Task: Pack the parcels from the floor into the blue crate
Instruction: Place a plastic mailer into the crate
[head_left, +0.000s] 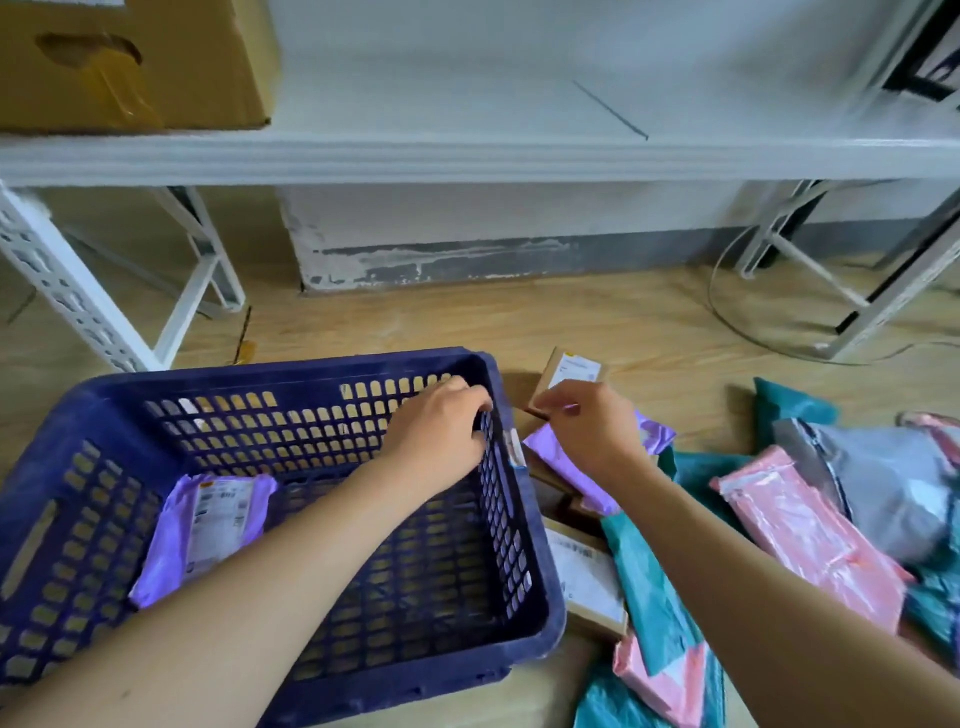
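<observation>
Both forearms reach up-frame: my left hand (441, 426) curls over the right rim of the blue crate (291, 371), likely steadying it, while my right hand (587, 426) pinches a small cardboard parcel (569, 370) just beside it. One purple mailer (208, 525) lies inside, lower left.

We see our left hand (441, 428) and right hand (587, 428) on bare forearms (uncovered right down to the lower edge of view).

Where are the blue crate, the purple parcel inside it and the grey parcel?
blue crate (260, 371): head view, far rim.
purple parcel (218, 519): head view, its white label.
grey parcel (893, 483): head view, its middle.
</observation>
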